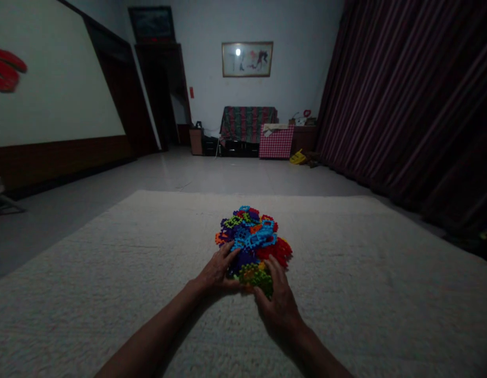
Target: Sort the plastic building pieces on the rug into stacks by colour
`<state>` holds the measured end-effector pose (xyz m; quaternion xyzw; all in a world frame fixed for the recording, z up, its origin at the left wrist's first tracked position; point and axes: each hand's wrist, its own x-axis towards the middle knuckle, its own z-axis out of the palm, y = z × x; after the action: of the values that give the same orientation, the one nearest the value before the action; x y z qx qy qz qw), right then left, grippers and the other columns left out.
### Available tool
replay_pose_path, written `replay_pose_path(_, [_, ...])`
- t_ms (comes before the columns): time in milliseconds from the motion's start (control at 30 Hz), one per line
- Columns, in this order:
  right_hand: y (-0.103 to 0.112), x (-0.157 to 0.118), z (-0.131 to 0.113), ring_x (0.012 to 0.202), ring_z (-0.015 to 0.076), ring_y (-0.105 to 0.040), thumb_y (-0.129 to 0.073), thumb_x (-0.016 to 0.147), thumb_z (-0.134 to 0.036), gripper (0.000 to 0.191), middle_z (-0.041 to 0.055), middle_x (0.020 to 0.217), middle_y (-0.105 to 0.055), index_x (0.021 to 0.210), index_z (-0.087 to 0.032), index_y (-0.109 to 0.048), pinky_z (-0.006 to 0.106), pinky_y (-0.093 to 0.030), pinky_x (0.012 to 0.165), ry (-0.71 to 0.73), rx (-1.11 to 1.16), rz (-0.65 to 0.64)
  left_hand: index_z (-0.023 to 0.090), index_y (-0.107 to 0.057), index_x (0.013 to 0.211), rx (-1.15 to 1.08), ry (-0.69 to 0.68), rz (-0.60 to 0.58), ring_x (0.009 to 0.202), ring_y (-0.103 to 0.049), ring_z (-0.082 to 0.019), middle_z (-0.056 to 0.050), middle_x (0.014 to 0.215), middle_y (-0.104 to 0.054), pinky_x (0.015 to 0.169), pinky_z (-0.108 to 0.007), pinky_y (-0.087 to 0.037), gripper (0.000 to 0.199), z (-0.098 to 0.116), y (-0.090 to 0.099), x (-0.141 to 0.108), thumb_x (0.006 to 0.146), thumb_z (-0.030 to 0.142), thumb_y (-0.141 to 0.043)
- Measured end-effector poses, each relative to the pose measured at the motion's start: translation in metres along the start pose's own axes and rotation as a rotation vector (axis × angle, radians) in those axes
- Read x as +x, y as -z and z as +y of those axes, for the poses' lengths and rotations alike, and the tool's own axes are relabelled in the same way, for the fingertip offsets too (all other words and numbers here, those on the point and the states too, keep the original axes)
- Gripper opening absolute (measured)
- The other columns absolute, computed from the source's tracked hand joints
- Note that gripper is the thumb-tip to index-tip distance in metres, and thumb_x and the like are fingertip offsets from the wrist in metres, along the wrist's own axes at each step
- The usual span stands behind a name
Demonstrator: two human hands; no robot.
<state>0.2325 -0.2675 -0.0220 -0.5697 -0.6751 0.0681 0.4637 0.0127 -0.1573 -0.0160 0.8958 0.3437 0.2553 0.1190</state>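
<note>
A heap of colourful plastic interlocking pieces (253, 239) lies on the pale mat (129, 273). Light blue pieces (262, 236) show on top, with red ones (281, 252) at the right side and green ones (261, 279) at the near edge. My left hand (220, 270) rests against the near left side of the heap, thumb and fingers spread. On the near right side, my right hand (278, 294) touches the green pieces, its thumb apart from its fingers. Neither hand is closed round a piece.
Past the mat's far edge runs a grey floor (228, 176). Against the back wall stand a low black cabinet (239, 149) and a stand under a red checked cloth (275, 143). A yellow bag (297, 157) lies beside it. Dark curtains (389, 105) hang at the right.
</note>
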Motion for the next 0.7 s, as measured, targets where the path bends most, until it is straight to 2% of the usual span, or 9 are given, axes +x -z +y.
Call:
replay_pose_path(167, [0.005, 0.020, 0.005, 0.132, 0.0290, -0.048, -0.058, 0.079, -0.022, 0.052, 0.0133, 0.139, -0.051, 0.130, -0.020, -0.053, 0.050, -0.042, 0.110, 0.049, 0.047, 0.040, 0.026, -0.043, 0.146, -0.016, 0.000, 0.070, 0.140, -0.039, -0.035, -0.016, 0.154, -0.036, 0.112, -0.054, -0.040, 0.084, -0.002, -0.002, -0.007, 0.071, 0.046, -0.077])
replay_pose_path(267, [0.004, 0.030, 0.006, 0.126, 0.0286, -0.053, -0.057, 0.078, -0.022, 0.046, 0.0137, 0.133, -0.056, 0.124, -0.019, -0.057, 0.048, -0.045, 0.107, 0.075, 0.063, 0.056, 0.025, -0.052, 0.138, -0.053, 0.032, 0.098, 0.135, -0.046, -0.032, -0.015, 0.149, -0.045, 0.110, -0.051, -0.043, 0.071, -0.009, -0.007, -0.011, 0.073, 0.041, -0.076])
replay_pose_path(400, [-0.004, 0.061, 0.007, 0.116, 0.0279, -0.059, -0.056, 0.079, -0.026, 0.039, 0.0126, 0.120, -0.062, 0.117, -0.020, -0.059, 0.047, -0.048, 0.102, 0.079, 0.090, 0.052, 0.023, -0.065, 0.123, -0.064, 0.105, 0.173, 0.126, -0.056, -0.029, -0.012, 0.136, -0.058, 0.107, -0.047, -0.046, 0.050, -0.017, -0.007, 0.003, 0.076, 0.038, -0.072])
replay_pose_path(567, [-0.011, 0.117, 0.002, 0.116, 0.0277, -0.058, -0.057, 0.077, -0.027, 0.051, 0.0137, 0.123, -0.060, 0.127, -0.017, -0.053, 0.045, -0.047, 0.102, -0.004, 0.053, -0.001, 0.025, -0.069, 0.115, -0.047, 0.151, 0.178, 0.114, -0.063, -0.025, -0.008, 0.123, -0.066, 0.102, -0.041, -0.051, 0.037, -0.014, 0.013, 0.039, 0.079, 0.033, -0.067])
replay_pose_path(633, [-0.007, 0.129, 0.001, 0.120, 0.0290, -0.055, -0.058, 0.077, -0.028, 0.057, 0.0155, 0.127, -0.058, 0.131, -0.016, -0.050, 0.046, -0.046, 0.103, 0.023, 0.032, -0.002, 0.024, -0.069, 0.113, -0.033, 0.168, 0.215, 0.112, -0.064, -0.024, -0.007, 0.118, -0.068, 0.102, -0.041, -0.051, 0.033, -0.010, 0.018, 0.042, 0.081, 0.031, -0.063])
replay_pose_path(700, [0.001, 0.129, 0.006, 0.122, 0.0290, -0.053, -0.057, 0.079, -0.032, 0.056, 0.0158, 0.129, -0.057, 0.132, -0.016, -0.049, 0.047, -0.045, 0.104, 0.079, 0.011, 0.038, 0.023, -0.068, 0.114, -0.025, 0.172, 0.260, 0.111, -0.064, -0.025, -0.008, 0.116, -0.069, 0.101, -0.042, -0.051, 0.033, -0.006, 0.020, 0.034, 0.083, 0.030, -0.059])
